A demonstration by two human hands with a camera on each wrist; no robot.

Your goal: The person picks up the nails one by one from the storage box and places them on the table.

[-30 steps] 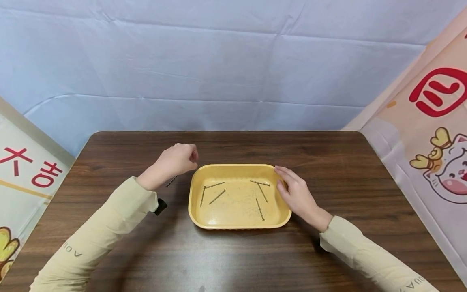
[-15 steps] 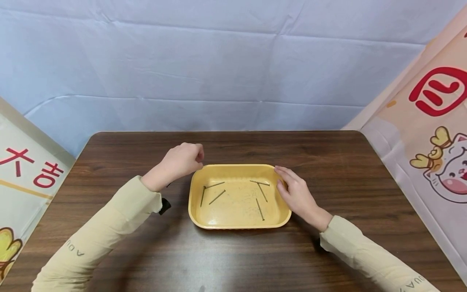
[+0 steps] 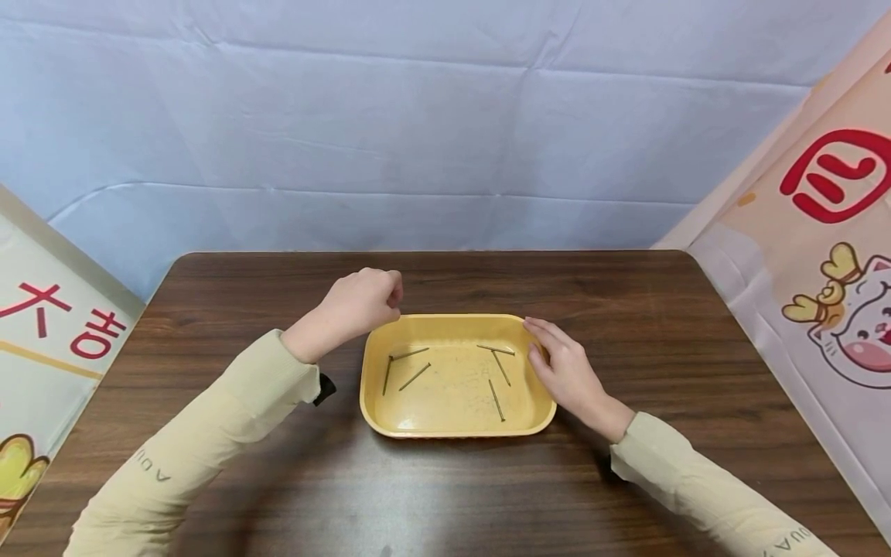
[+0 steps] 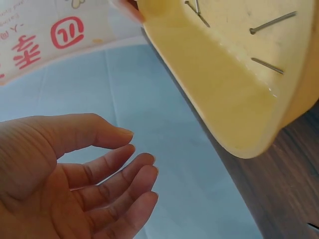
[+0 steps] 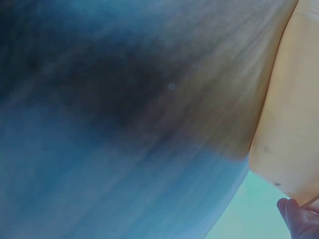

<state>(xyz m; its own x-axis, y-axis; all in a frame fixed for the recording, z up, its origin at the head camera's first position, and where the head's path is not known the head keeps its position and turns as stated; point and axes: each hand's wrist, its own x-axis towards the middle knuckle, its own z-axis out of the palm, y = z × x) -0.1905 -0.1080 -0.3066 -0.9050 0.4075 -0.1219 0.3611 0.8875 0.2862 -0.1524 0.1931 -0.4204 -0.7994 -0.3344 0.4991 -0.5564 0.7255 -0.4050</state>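
A yellow plastic tray (image 3: 455, 317) stands on the table with several nails lying on its floor, among them one nail (image 3: 414, 376) at the left and another nail (image 3: 496, 400) at the right. My left hand (image 3: 355, 302) is raised beside the tray's back left corner. In the left wrist view the left hand's fingers (image 4: 142, 181) curl loosely, thumb close to the index fingertip, with nothing between them. My right hand (image 3: 567, 367) rests along the right rim, fingers fairly straight and touching it. In the right wrist view only fingertips of the right hand (image 5: 296, 219) show against the tray (image 5: 289, 114).
Part of a loose nail (image 4: 313, 226) lies on the wooden table, left of the tray; the left arm hides it in the head view. A pale blue cloth (image 3: 445, 139) hangs behind the table (image 3: 445, 495). Printed banners (image 3: 828, 186) stand at both sides.
My left hand has drifted right and slightly up, toward the tray's back left corner, and its wrist now covers the loose nail. The right hand and the tray have stayed put.
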